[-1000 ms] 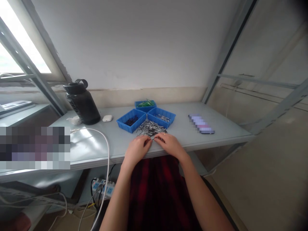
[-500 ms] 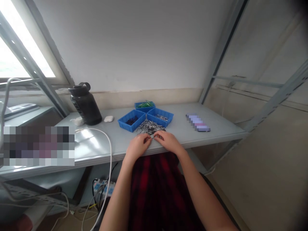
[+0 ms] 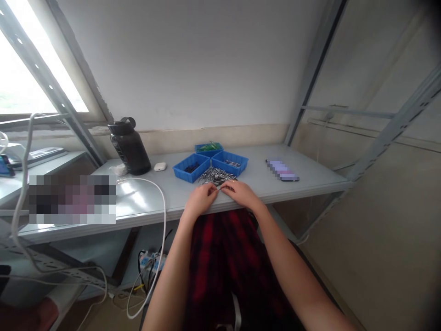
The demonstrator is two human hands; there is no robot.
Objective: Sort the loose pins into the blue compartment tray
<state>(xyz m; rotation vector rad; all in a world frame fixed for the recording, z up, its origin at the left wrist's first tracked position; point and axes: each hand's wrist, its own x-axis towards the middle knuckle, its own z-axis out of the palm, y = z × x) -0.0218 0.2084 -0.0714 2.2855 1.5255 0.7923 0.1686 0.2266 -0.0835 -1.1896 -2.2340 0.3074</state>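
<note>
My left hand [image 3: 204, 198] and my right hand [image 3: 239, 192] meet at the table's front edge, fingertips pinched close together. A small thin piece shows between them, too small to name. Just beyond the fingers lies a pile of thin metal pieces [image 3: 217, 174]. Behind the pile, a blue tray [image 3: 177, 173] with dark small parts stands on the left, and another blue tray [image 3: 244, 166] with metal pieces stands on the right. At the back, a third blue tray [image 3: 199, 150] holds green pieces [image 3: 210, 146].
A dark bottle [image 3: 130, 149] and a white case [image 3: 160, 167] stand left on the grey table [image 3: 265, 184]. A phone [image 3: 283, 170] lies right. A white cable [image 3: 164, 207] hangs over the front edge. Power strips [image 3: 151, 261] are below.
The camera view has shifted slightly, so the table items appear a little higher and the left ones further right. My hands remain together at the table edge, fingers still pinched.
</note>
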